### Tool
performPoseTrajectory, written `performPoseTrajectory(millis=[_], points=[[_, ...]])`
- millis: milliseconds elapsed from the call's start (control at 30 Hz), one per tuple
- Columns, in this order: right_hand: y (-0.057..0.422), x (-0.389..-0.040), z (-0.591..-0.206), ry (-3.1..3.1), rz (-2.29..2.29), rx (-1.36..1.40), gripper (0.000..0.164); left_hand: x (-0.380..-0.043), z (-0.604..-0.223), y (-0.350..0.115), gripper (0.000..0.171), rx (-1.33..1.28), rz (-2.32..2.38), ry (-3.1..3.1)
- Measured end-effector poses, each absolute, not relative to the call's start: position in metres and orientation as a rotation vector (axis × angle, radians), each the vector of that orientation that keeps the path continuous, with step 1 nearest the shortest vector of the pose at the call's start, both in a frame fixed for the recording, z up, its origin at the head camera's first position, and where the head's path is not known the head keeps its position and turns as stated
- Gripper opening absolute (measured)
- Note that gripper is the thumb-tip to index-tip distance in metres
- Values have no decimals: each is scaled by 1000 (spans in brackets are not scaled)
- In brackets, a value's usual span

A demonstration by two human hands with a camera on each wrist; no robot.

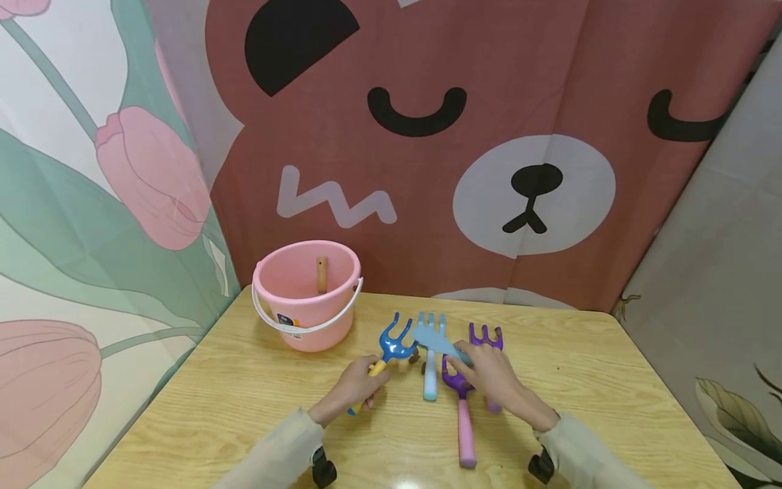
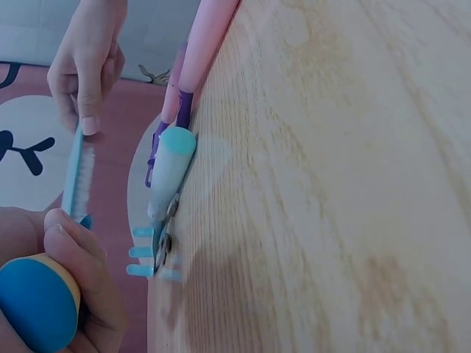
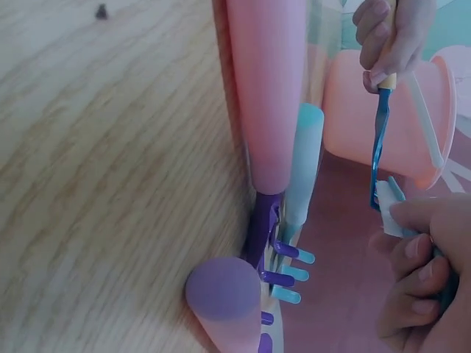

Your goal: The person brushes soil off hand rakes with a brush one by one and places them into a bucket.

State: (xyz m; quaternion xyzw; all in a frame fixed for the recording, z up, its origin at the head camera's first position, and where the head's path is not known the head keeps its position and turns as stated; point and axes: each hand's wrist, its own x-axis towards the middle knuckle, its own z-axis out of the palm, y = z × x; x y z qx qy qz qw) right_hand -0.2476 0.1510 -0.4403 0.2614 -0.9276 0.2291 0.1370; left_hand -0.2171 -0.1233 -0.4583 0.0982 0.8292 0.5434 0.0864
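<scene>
My left hand (image 1: 357,384) grips the yellow handle of a small blue hand fork (image 1: 397,349), its tines pointing away and up. In my right hand (image 1: 493,372) is a light blue brush (image 1: 436,339); its white bristles (image 3: 385,209) show in the right wrist view. The brush head lies against or very near the fork's tines. Beneath them on the table rests a light blue fork (image 1: 430,377). Two purple forks with pink handles lie to the right, one nearer (image 1: 466,435), the other (image 1: 494,406) partly hidden by my right hand.
A pink bucket (image 1: 320,339) with a white bail stands at the back left of the wooden table (image 1: 208,407). A wooden handle (image 1: 322,275) leans inside it. Brown crumbs (image 1: 414,356) lie near the light blue fork. Printed cloth (image 1: 415,258) hangs behind the table.
</scene>
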Motion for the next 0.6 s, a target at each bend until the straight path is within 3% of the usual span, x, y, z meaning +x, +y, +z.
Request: performPoseTrajectory(millis=[333,600], points=[[147,-247,-446,-2705,661,942,32,-215,-458,-124,9,287,1622,2478],[152,-247,-450,-2729,646,818,22,-216,-460,-124,9,286,1661,2449]])
